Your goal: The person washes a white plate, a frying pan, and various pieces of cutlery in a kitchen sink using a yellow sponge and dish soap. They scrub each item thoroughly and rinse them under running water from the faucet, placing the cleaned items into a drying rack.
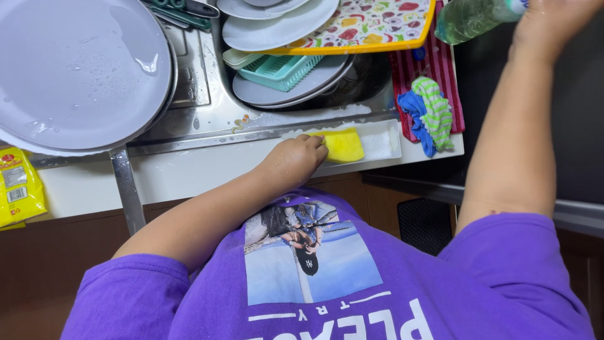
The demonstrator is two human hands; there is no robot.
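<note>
The left hand (294,158) rests on the front edge of the white counter (189,173), its fingers curled together onto the near end of a yellow sponge (343,145). The sponge lies in a shallow white tray (384,143) set along that front edge, just in front of the steel sink (207,113); its long axis runs along the counter edge, left to right, and its far end points toward the tray's right end. The fingertips press on the sponge's left end, though whether they fully pinch it cannot be told. The right hand (553,22) is raised at the far right corner of the view, closed around a green translucent bottle (472,19). The bottle lies nearly level, its long axis running left to right, with its body pointing left toward the sink and the end in the hand hidden. Inside the sink stand stacked grey plates (296,85) with a teal plastic basket (280,69) on them, and a yellow-rimmed patterned tray (371,25) carries white plates (277,25) above. A large wet grey plate (75,69) leans at the sink's left side. At the counter's right end a red striped cloth (434,69) hangs with a green-and-blue rag (431,113) on it, and a yellow packet (17,186) lies at the counter's left edge.
</note>
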